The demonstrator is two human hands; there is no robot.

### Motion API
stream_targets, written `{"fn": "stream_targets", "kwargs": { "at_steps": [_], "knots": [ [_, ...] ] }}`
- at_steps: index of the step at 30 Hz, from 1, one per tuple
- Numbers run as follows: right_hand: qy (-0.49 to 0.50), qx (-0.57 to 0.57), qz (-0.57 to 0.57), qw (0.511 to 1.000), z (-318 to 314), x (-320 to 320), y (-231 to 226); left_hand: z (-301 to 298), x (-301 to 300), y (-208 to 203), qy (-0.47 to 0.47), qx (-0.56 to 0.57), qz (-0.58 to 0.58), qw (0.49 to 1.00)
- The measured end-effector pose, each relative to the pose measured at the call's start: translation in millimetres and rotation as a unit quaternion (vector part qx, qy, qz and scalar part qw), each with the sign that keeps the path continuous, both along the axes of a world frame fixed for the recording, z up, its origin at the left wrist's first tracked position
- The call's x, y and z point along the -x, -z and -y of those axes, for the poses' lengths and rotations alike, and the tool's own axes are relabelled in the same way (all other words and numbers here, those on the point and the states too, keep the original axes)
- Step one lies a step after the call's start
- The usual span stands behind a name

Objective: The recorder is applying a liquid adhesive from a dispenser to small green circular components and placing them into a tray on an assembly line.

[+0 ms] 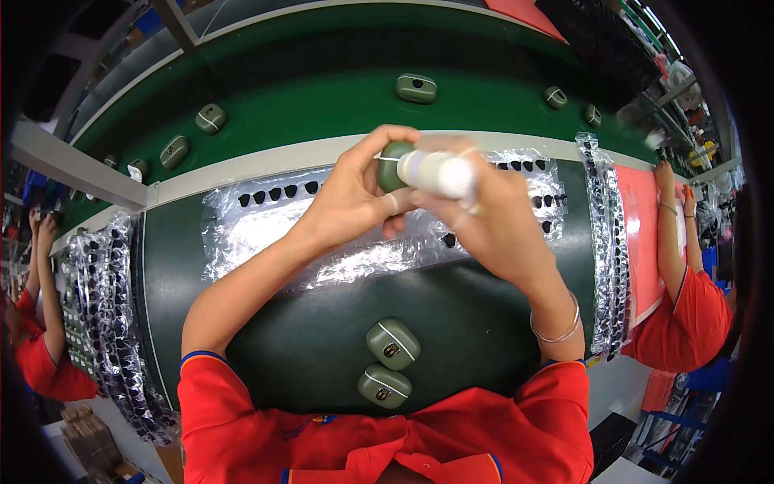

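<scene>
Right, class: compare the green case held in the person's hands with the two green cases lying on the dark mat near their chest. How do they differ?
The held case is raised, gripped by the left hand and mostly hidden; the two cases on the mat lie free and in full view. The right hand presses a white cylinder-shaped tool against the held case; nothing touches the two cases on the mat. Both are rounded, olive green with a pale seam line.

Both forearms rise from lower edge, converge at centre. Left hand [351, 198] curled, fingers closed in grip, thumb on top. Right hand [484, 218] clenched, knuckles up, touching left fingertips.
</scene>
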State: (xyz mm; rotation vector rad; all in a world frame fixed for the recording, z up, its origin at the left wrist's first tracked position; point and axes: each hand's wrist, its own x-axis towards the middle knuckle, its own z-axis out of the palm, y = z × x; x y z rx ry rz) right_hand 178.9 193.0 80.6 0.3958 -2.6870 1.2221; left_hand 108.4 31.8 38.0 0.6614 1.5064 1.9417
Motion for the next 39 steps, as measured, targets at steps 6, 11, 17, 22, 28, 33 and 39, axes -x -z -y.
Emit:
{"fn": "stream_targets", "kwargs": {
  "at_steps": [6, 11, 17, 22, 28, 33, 39],
  "knots": [
    [0.007, 0.137, -0.004, 0.991, -9.6, 4.6, -8.7, -2.5, 8.8, -7.1, 0.032, 0.044, -0.040, 0.998],
    [0.082, 0.077, 0.007, 0.994, -32.7, 0.2, -5.1, -5.9, 77.0, 29.8, -0.190, 0.365, -0.359, 0.837],
    [0.157, -0.125, 0.045, 0.979, -74.2, 7.6, 9.7, 19.0, 132.6, 60.8, -0.294, 0.497, -0.520, 0.629],
    [0.157, -0.164, 0.121, 0.966, -96.8, 20.8, 24.0, 96.5, 168.7, 57.8, -0.314, 0.765, -0.401, 0.394],
    [0.124, -0.268, 0.121, 0.948, -96.9, 23.5, 43.3, 125.6, 184.8, 62.1, -0.317, 0.730, -0.317, 0.516],
    [0.083, -0.233, 0.111, 0.963, -102.4, 23.7, 33.1, 91.7, 140.4, 35.6, -0.276, 0.227, -0.073, 0.931],
    [0.150, 0.089, 0.148, 0.973, -55.7, 8.7, -1.6, 9.2, 54.0, 8.4, -0.114, 0.076, 0.012, 0.990]
  ]
}}
